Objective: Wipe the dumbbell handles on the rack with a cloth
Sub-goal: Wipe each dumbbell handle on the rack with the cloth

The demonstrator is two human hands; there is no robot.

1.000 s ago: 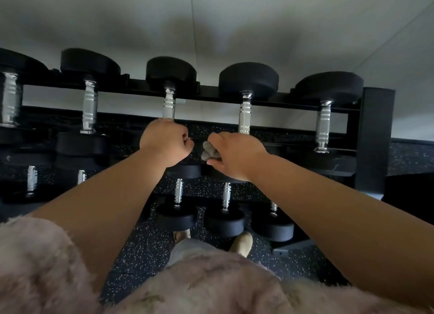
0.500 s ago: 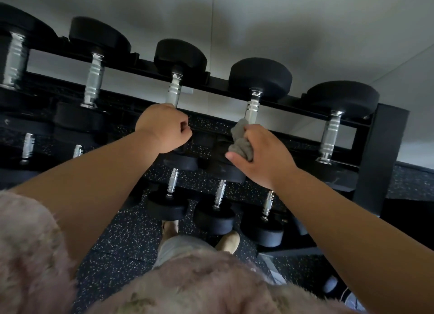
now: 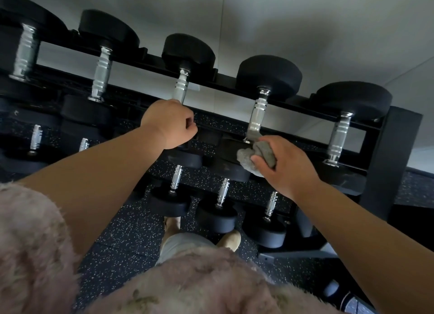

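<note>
Since half a second ago my right hand (image 3: 288, 168) has slid down the handle (image 3: 258, 111) of the fourth dumbbell from the left on the top tier. It now sits at the lower end of that bar, by the near head. Its grip is curled tight on the grey cloth (image 3: 253, 156), bunched between thumb and fingers. One corner of the cloth touches the foot of the bar, and the bright metal above it is bare. My left hand (image 3: 169, 123) stays put, its grip a closed fist round the lower part of the neighbouring handle (image 3: 180, 88) to the left. Both dumbbells lie across the black rack (image 3: 394, 154), far heads on the back rail. On the tier below sit smaller dumbbells (image 3: 223, 191), above the speckled floor (image 3: 122, 238).
</note>
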